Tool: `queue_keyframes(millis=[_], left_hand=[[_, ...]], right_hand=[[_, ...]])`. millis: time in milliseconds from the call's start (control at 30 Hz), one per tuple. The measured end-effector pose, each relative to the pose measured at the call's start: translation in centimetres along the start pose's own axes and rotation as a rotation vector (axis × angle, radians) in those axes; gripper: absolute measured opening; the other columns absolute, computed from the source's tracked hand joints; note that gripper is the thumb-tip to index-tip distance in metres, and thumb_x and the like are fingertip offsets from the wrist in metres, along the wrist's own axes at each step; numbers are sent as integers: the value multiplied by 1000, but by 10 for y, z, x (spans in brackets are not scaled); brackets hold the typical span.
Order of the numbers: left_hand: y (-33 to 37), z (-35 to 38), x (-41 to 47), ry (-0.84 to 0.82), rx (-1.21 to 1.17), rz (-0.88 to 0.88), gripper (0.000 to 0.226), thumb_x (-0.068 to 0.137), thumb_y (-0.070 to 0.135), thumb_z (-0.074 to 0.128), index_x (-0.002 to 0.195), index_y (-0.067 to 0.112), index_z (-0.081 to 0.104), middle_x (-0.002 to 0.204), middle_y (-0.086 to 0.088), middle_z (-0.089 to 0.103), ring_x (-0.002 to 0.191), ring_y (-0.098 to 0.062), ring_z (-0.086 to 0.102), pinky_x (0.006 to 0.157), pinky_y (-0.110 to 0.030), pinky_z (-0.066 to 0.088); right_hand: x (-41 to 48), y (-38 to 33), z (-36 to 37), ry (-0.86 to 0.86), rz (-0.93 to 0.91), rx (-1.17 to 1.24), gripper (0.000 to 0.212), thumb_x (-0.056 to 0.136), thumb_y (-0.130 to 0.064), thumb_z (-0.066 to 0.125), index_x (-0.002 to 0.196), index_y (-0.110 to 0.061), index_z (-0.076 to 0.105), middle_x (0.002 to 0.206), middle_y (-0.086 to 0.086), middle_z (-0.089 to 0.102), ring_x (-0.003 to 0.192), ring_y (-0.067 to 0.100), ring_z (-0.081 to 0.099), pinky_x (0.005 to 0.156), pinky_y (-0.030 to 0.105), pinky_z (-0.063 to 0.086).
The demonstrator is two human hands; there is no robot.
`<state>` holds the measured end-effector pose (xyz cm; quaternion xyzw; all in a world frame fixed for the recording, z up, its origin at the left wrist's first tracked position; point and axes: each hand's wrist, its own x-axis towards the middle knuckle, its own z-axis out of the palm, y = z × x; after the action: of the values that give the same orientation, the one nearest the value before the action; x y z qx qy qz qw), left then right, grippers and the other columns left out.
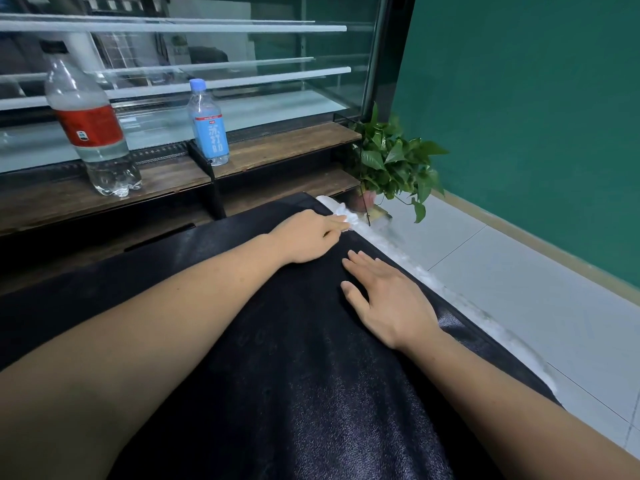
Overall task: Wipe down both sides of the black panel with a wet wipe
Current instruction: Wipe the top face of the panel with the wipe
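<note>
The black panel (277,375) fills the lower half of the view, lying flat with a grained, slightly glossy face; a white fuzzy strip runs along its right edge. Behind it stands a glass display case (242,46) with white shelf rails, and to the right a green wall (519,116) rises above pale floor tiles (536,289). A stepped wooden shelf (284,143) runs along the foot of the case. At its right end sits a leafy potted plant (394,161). A large clear bottle with a red label (90,123) stands on the shelf's left part, and a smaller bottle with a blue label and cap (207,123) stands near its middle. The right hand (391,303) lies flat on the panel near the right edge, fingers straight and slightly spread. The left hand (304,239) reaches to the panel's far right corner, fingers curled around a crumpled white wet wipe (348,216) pressed against that corner.
</note>
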<state>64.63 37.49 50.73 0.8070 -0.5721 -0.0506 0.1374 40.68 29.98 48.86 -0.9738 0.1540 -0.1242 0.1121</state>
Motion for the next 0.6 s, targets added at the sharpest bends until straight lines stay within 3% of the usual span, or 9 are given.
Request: queue_keyframes(millis=[167,300,600], left_hand=[[-31,-10,8,19,76,-105,47,108,41,33,151,45,51,156,7,53,133,-26,56,111,-43,46],[-50,-16,12,63,81,-168,46,107,41,33,146,50,54,149,3,61,121,-26,61,99,-43,52],[-79,-25,11,94,90,-310,49,104,37,31,144,46,59,143,-6,65,128,-33,57,106,-42,47]], right_hand=[[1,2,2,-17,-1,8,61,107,-61,23,161,-36,36,170,-18,24,156,-4,12,128,21,8],[2,2,2,-19,-4,13,61,107,-61,23,161,-36,36,170,-18,24,156,-4,12,129,23,9],[1,2,3,-10,-4,18,61,107,-61,24,160,-36,38,169,-18,27,156,-4,15,129,24,11]])
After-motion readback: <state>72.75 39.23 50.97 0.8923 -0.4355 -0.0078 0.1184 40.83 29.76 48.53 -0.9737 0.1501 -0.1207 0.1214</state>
